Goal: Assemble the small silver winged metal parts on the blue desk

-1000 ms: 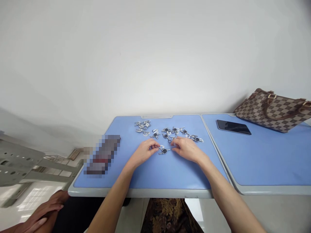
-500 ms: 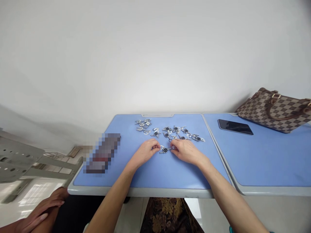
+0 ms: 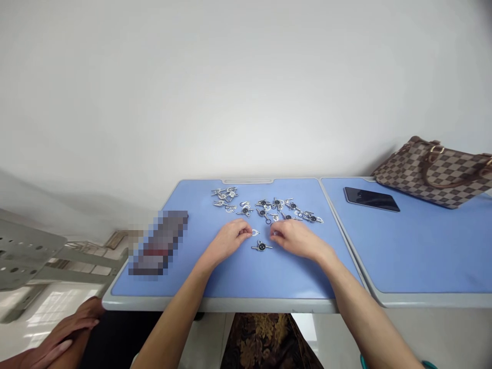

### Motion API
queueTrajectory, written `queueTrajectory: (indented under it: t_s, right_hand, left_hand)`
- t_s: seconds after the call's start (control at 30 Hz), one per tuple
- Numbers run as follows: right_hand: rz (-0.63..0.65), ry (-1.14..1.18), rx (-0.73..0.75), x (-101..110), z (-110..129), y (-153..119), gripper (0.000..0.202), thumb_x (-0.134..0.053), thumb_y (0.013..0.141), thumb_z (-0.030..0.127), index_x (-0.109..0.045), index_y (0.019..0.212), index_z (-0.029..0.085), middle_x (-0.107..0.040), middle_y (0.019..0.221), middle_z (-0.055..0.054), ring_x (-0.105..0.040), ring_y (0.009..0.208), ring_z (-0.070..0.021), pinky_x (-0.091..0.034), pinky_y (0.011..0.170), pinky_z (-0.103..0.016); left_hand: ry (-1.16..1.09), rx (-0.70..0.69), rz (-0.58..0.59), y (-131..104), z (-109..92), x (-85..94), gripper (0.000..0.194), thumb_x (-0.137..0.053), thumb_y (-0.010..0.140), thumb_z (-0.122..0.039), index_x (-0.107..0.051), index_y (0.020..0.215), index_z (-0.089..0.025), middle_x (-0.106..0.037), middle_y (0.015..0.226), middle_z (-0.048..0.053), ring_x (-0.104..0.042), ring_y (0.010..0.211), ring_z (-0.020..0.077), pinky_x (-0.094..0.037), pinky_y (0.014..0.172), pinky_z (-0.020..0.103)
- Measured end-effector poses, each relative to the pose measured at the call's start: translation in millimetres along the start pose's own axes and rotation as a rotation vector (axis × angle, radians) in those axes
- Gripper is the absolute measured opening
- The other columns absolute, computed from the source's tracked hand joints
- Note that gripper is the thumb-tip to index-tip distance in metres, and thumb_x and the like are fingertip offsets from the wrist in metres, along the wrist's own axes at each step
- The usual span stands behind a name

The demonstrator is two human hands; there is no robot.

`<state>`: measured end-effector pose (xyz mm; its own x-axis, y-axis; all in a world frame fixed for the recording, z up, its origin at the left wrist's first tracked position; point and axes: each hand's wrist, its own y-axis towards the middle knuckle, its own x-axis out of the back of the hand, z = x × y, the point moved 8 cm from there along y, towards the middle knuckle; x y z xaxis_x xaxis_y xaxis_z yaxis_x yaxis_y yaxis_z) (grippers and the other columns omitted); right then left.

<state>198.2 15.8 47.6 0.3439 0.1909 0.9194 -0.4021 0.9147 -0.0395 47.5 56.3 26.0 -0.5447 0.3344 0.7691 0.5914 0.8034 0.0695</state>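
On a blue desk (image 3: 238, 277) my left hand (image 3: 227, 241) pinches a small silver clip piece (image 3: 254, 233) at its fingertips. My right hand (image 3: 294, 238) hovers just to the right, fingers curled, whether it holds anything small is hidden. A silver part with a black centre (image 3: 261, 247) lies loose on the desk between and slightly below the hands. Behind them a scatter of several similar silver metal parts (image 3: 269, 207) spreads across the desk's far half.
A blurred dark object (image 3: 158, 243) lies on the desk's left side. A second blue desk (image 3: 423, 261) to the right bears a black phone (image 3: 371, 199) and a checkered handbag (image 3: 436, 171). Another person's hands (image 3: 65, 333) rest at the lower left.
The part with the black centre, held between both hands before, now lies on the desk. My hands have drawn slightly apart, the left keeping a small silver piece.
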Motion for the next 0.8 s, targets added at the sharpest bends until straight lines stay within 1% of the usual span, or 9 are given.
queueTrajectory:
  t_s: [0.1, 0.17, 0.27, 0.33, 0.43, 0.53, 0.67, 0.8]
  right_hand:
    - [-0.127, -0.058, -0.111, 12.8, -14.4, 2.6, 0.017, -0.05, 0.094, 0.017, -0.067, 0.093, 0.021, -0.069, 0.092, -0.004, -0.063, 0.08, -0.0173, -0.034, 0.065, -0.026]
    - [-0.16, -0.102, -0.173, 18.1, -22.6, 2.7, 0.019, -0.048, 0.096, 0.018, -0.067, 0.095, 0.021, -0.068, 0.094, -0.005, -0.063, 0.08, -0.0178, -0.033, 0.064, -0.026]
    - [-0.175, -0.128, -0.233, 22.9, -31.2, 1.2, 0.02, -0.047, 0.097, 0.018, -0.066, 0.095, 0.021, -0.067, 0.093, -0.005, -0.063, 0.077, -0.0176, -0.031, 0.061, -0.026]
    - [-0.182, -0.128, -0.245, 24.5, -34.0, 0.3, 0.019, -0.047, 0.097, 0.018, -0.066, 0.096, 0.021, -0.067, 0.093, -0.005, -0.063, 0.076, -0.0174, -0.03, 0.06, -0.026]
    - [-0.182, -0.118, -0.224, 23.7, -36.0, 0.4, 0.02, -0.047, 0.097, 0.019, -0.067, 0.098, 0.021, -0.067, 0.093, -0.005, -0.062, 0.076, -0.0169, -0.03, 0.059, -0.026]
    - [-0.201, -0.095, -0.22, 23.9, -41.1, 0.8, 0.021, -0.047, 0.097, 0.018, -0.067, 0.099, 0.021, -0.067, 0.098, -0.005, -0.062, 0.076, -0.0162, -0.031, 0.061, -0.026]
    - [-0.245, -0.104, -0.249, 25.8, -46.4, 2.7, 0.021, -0.047, 0.097, 0.018, -0.067, 0.1, 0.021, -0.067, 0.102, -0.005, -0.063, 0.079, -0.0169, -0.034, 0.064, -0.026]
    - [-0.261, -0.14, -0.252, 23.1, -39.7, 11.6, 0.023, -0.048, 0.098, 0.025, -0.066, 0.113, 0.023, -0.066, 0.109, -0.007, -0.065, 0.083, -0.0184, -0.037, 0.065, -0.026]
  left_hand:
    - [-0.003, -0.008, 0.005, -0.1, 0.8, -0.6, 0.013, -0.052, 0.087, -0.017, -0.063, 0.081, -0.021, -0.065, 0.086, 0.001, -0.061, 0.082, 0.0181, -0.047, 0.073, 0.029]
    - [0.0, -0.011, 0.003, 0.0, 2.3, -1.0, 0.013, -0.051, 0.088, -0.018, -0.063, 0.082, -0.021, -0.065, 0.086, 0.001, -0.061, 0.082, 0.018, -0.046, 0.073, 0.029]
    - [0.006, -0.005, -0.014, 0.3, 5.6, -0.1, 0.014, -0.051, 0.089, -0.02, -0.063, 0.082, -0.021, -0.064, 0.086, 0.001, -0.06, 0.08, 0.0177, -0.046, 0.073, 0.029]
    - [0.006, 0.002, -0.028, 0.4, 7.0, 1.4, 0.013, -0.051, 0.089, -0.022, -0.063, 0.083, -0.021, -0.064, 0.086, 0.001, -0.059, 0.078, 0.0174, -0.046, 0.073, 0.03]
    - [0.007, 0.02, -0.05, 0.2, 8.4, 4.0, 0.013, -0.052, 0.09, -0.023, -0.063, 0.083, -0.021, -0.063, 0.084, 0.001, -0.059, 0.076, 0.0173, -0.046, 0.072, 0.03]
    - [0.008, 0.037, -0.063, 0.0, 9.2, 5.0, 0.012, -0.053, 0.089, -0.024, -0.063, 0.083, -0.021, -0.063, 0.083, 0.001, -0.058, 0.075, 0.0175, -0.045, 0.07, 0.029]
    - [0.022, 0.023, -0.06, 0.7, 5.9, 4.8, 0.013, -0.051, 0.089, -0.024, -0.062, 0.081, -0.021, -0.063, 0.084, 0.001, -0.058, 0.077, 0.0181, -0.044, 0.07, 0.03]
    - [0.038, 0.072, -0.047, 1.2, 5.3, 6.7, 0.014, -0.05, 0.09, -0.025, -0.06, 0.084, -0.02, -0.064, 0.086, 0.001, -0.059, 0.079, 0.0184, -0.043, 0.071, 0.03]
